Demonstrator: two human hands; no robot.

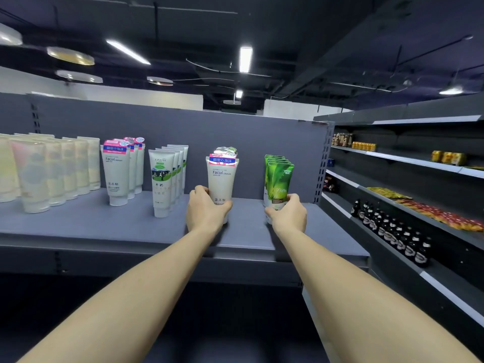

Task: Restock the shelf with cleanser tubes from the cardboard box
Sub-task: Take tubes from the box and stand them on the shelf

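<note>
Both arms are stretched out to the grey shelf (pixel 104 221). The left hand (pixel 205 209) is wrapped around the bottom of a white Facial Cleanser tube (pixel 221 179) standing cap-down at the front of its row, with at least two more behind it. The right hand (pixel 288 213) grips the front green tube (pixel 279 184), first of four in that row. Further left stand four cow-print tubes (pixel 163 179), three more white cleanser tubes (pixel 117 171) and a bunch of pale cream tubes (pixel 52 169), too blurry to count.
</note>
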